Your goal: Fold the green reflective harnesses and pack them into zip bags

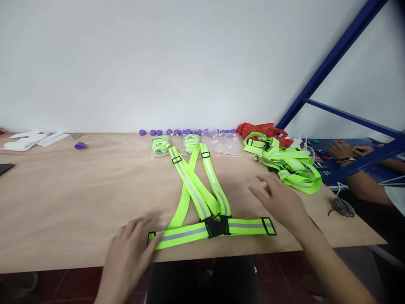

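Observation:
A neon-yellow reflective harness [193,190] with grey stripes lies on the wooden table in front of me. Its shoulder straps cross and run towards the wall, and a black buckle [217,226] sits at the middle of the waist strap. My left hand [129,247] rests at the waist strap's left end, thumb touching the strap and fingers spread beside the black slider. Above the table, right of the harness, my right hand [280,198] hovers with thumb and fingers apart, holding nothing. A heap of similar reflective straps [284,160] lies just beyond it.
Two bagged strap bundles [161,145], a clear plastic bag [221,144] and several purple pieces [177,132] line the wall side. Red plastic [264,128] lies behind the heap. Sunglasses or a mouse-like dark object [343,207] sits right. Another person's hands [341,151] work beyond the blue frame [335,46].

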Action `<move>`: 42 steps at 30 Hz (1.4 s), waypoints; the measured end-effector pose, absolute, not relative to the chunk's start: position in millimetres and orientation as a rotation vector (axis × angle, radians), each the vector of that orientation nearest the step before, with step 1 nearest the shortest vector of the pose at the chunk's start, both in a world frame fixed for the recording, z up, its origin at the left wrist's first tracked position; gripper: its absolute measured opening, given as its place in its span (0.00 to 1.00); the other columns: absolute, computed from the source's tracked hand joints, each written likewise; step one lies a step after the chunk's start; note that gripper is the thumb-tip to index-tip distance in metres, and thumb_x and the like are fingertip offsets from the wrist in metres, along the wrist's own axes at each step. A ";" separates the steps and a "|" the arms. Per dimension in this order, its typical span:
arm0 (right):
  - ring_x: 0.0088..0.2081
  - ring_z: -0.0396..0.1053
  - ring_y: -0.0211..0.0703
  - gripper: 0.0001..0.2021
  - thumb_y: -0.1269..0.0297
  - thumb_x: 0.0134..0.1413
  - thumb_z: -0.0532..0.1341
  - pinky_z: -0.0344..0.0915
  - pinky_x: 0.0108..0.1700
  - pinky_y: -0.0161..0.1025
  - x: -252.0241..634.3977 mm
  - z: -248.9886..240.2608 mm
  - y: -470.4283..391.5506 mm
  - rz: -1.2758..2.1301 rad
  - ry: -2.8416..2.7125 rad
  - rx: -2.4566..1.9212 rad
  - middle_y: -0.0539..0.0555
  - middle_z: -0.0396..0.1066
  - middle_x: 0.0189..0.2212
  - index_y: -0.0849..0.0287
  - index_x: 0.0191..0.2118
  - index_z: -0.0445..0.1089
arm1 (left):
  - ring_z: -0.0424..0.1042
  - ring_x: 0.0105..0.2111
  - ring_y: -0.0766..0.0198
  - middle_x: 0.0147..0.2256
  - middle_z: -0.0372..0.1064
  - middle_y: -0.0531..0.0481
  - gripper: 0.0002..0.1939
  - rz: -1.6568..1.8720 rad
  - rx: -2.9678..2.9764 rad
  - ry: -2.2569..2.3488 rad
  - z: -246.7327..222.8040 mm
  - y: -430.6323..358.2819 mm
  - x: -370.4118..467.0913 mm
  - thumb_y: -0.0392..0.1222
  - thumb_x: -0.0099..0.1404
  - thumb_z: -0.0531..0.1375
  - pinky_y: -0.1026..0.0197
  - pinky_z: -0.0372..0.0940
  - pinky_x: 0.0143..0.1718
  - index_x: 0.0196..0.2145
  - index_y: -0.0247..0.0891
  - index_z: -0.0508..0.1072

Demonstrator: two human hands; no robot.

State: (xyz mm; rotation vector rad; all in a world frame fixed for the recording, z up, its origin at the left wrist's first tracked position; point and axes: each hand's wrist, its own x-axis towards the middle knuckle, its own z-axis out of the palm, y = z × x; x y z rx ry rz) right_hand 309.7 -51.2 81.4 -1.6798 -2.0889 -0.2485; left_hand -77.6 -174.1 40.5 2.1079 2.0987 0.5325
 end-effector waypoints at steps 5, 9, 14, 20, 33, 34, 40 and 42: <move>0.45 0.72 0.53 0.11 0.62 0.64 0.57 0.67 0.48 0.46 285.4 33.0 -153.2 -0.409 -2.145 -1.357 0.61 0.75 0.42 0.60 0.46 0.72 | 0.73 0.37 0.47 0.34 0.74 0.46 0.23 0.315 1.798 2.215 36.4 -182.8 -85.5 0.63 0.62 0.56 0.51 0.66 0.38 0.40 0.42 0.75; 0.54 0.69 0.52 0.17 0.64 0.64 0.55 0.62 0.55 0.47 226.3 17.7 -173.8 -0.186 -2.309 -1.202 0.58 0.73 0.54 0.59 0.56 0.69 | 0.68 0.26 0.58 0.24 0.66 0.54 0.21 0.555 1.628 2.055 40.7 -178.5 -73.2 0.62 0.62 0.57 0.61 0.60 0.27 0.29 0.40 0.71; 0.56 0.68 0.51 0.17 0.60 0.66 0.55 0.56 0.59 0.48 220.4 6.4 -165.9 -0.121 -2.361 -1.197 0.54 0.71 0.58 0.57 0.57 0.70 | 0.68 0.30 0.60 0.27 0.69 0.52 0.21 1.101 1.412 1.804 59.1 -158.2 -60.5 0.58 0.59 0.62 0.64 0.60 0.29 0.22 0.38 0.70; 0.57 0.67 0.54 0.17 0.61 0.64 0.58 0.55 0.60 0.52 226.6 0.9 -166.7 -0.003 -2.379 -1.229 0.56 0.71 0.57 0.56 0.56 0.71 | 0.70 0.30 0.61 0.28 0.72 0.50 0.15 1.392 1.381 1.334 82.5 -113.9 48.4 0.50 0.61 0.62 0.62 0.63 0.32 0.23 0.38 0.72; 0.45 0.73 0.47 0.12 0.72 0.63 0.56 0.68 0.50 0.45 275.3 5.8 -174.2 0.156 -2.218 -1.050 0.55 0.77 0.42 0.54 0.47 0.73 | 0.66 0.46 0.54 0.41 0.69 0.49 0.14 0.680 2.170 1.067 30.6 -95.5 104.2 0.43 0.60 0.66 0.54 0.62 0.48 0.42 0.41 0.68; 0.46 0.73 0.47 0.13 0.72 0.62 0.56 0.68 0.51 0.45 293.0 7.7 -170.9 0.086 -2.165 -1.092 0.55 0.77 0.42 0.53 0.48 0.73 | 0.66 0.47 0.53 0.42 0.70 0.48 0.16 0.658 2.222 1.048 29.2 -95.6 102.8 0.44 0.60 0.66 0.53 0.62 0.50 0.44 0.41 0.68; 0.57 0.67 0.53 0.25 0.66 0.55 0.61 0.65 0.58 0.52 368.3 12.1 -141.1 0.409 -2.220 -1.433 0.58 0.71 0.56 0.52 0.59 0.66 | 0.66 0.52 0.52 0.50 0.70 0.44 0.12 0.561 2.654 0.943 20.1 -103.6 104.2 0.45 0.66 0.62 0.44 0.49 0.64 0.46 0.41 0.72; 0.56 0.69 0.52 0.21 0.67 0.55 0.60 0.65 0.58 0.52 370.2 15.6 -134.5 0.602 -2.197 -1.439 0.58 0.72 0.54 0.53 0.56 0.69 | 0.64 0.54 0.48 0.54 0.68 0.41 0.11 0.542 2.764 1.045 20.6 -111.6 104.7 0.46 0.68 0.59 0.40 0.51 0.62 0.45 0.41 0.74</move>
